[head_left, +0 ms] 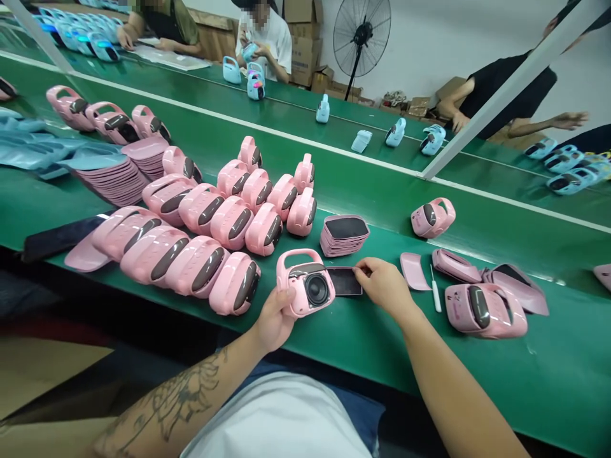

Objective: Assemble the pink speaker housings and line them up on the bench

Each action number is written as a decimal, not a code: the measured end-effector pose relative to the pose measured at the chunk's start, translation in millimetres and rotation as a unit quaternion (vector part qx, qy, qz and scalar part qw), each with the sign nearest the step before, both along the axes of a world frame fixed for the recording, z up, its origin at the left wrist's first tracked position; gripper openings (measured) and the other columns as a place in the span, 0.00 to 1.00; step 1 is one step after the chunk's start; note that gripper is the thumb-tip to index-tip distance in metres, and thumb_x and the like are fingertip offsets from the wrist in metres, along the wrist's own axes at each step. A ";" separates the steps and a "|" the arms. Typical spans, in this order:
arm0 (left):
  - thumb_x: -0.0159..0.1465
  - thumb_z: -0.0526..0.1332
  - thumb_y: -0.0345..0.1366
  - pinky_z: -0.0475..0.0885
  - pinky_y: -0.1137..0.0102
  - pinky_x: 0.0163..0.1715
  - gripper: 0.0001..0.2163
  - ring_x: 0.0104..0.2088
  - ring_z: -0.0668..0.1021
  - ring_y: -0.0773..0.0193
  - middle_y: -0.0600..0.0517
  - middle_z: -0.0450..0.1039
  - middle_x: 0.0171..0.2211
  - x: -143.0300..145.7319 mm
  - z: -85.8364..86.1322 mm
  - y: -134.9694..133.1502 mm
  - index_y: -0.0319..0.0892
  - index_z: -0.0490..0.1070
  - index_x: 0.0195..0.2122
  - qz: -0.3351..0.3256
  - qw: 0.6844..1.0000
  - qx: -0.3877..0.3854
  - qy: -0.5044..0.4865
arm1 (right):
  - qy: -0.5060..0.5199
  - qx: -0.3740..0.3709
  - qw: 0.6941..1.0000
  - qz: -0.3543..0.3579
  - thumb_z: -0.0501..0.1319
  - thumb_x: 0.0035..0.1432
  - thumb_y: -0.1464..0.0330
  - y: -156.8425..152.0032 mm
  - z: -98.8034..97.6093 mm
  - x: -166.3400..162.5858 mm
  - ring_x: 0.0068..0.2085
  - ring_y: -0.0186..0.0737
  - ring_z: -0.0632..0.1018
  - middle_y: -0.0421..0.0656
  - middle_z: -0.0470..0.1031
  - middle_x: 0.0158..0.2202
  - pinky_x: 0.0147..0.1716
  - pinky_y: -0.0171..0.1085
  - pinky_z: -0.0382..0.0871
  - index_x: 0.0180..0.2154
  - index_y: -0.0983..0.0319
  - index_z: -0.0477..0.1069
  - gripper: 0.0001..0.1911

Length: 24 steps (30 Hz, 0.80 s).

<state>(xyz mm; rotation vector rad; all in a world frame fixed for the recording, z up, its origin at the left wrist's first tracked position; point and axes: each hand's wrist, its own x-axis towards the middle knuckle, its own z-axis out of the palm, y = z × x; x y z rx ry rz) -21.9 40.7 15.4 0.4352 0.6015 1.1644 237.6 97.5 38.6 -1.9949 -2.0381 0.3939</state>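
Observation:
My left hand [275, 318] grips a pink speaker housing [305, 283] with a handle on top and a bare round speaker cone facing me, held at the near edge of the green belt [363, 331]. My right hand [384, 286] pinches the right end of a dark grille panel [344, 281] that lies against the housing's right side. Just behind stands a stack of pink-rimmed grille panels [344, 234].
Several finished pink speakers [229, 219] crowd the belt to the left. To the right lie a pink cover piece [413, 271], a small white tool [435, 294] and more pink speakers [484, 310]. Other people sit across the line with blue speakers [432, 140]. A fan [361, 35] stands behind.

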 end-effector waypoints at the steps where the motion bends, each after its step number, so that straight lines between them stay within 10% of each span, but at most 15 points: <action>1: 0.58 0.76 0.47 0.80 0.55 0.57 0.26 0.55 0.83 0.46 0.43 0.85 0.51 0.7 0.7 1.1 0.39 0.80 0.55 0.003 1.000 -0.012 -0.002 | -0.011 0.012 1.000 0.006 0.59 0.69 0.64 -2.8 1.4 -1.3 0.40 0.45 0.82 0.45 0.85 0.40 0.36 0.38 0.65 0.39 0.58 0.80 0.11; 8: 0.63 0.72 0.45 0.77 0.44 0.60 0.25 0.60 0.80 0.41 0.41 0.82 0.57 0.7 6.5 1.9 0.40 0.77 0.59 0.001 0.998 -0.049 -0.031 | -0.048 0.055 0.997 0.000 0.55 0.71 0.63 -15.1 5.8 -8.4 0.31 0.47 0.79 0.49 0.82 0.31 0.31 0.41 0.55 0.37 0.61 0.77 0.14; 14: 0.62 0.74 0.49 0.78 0.57 0.58 0.29 0.58 0.81 0.44 0.41 0.82 0.55 -2.8 14.9 -0.3 0.40 0.76 0.61 -0.007 0.998 0.027 0.050 | 0.048 0.065 0.993 -0.081 0.57 0.71 0.58 -32.5 25.9 9.3 0.27 0.42 0.81 0.40 0.82 0.28 0.27 0.36 0.64 0.39 0.57 0.71 0.11; 24: 0.65 0.68 0.55 0.86 0.51 0.30 0.26 0.46 0.83 0.43 0.41 0.81 0.45 -16.1 41.1 -16.4 0.42 0.74 0.57 -0.180 0.973 -0.118 0.086 | 0.274 0.288 0.882 -0.253 0.66 0.64 0.57 -78.8 13.6 -51.5 0.24 0.39 0.82 0.44 0.85 0.35 0.24 0.37 0.76 0.37 0.58 0.73 0.12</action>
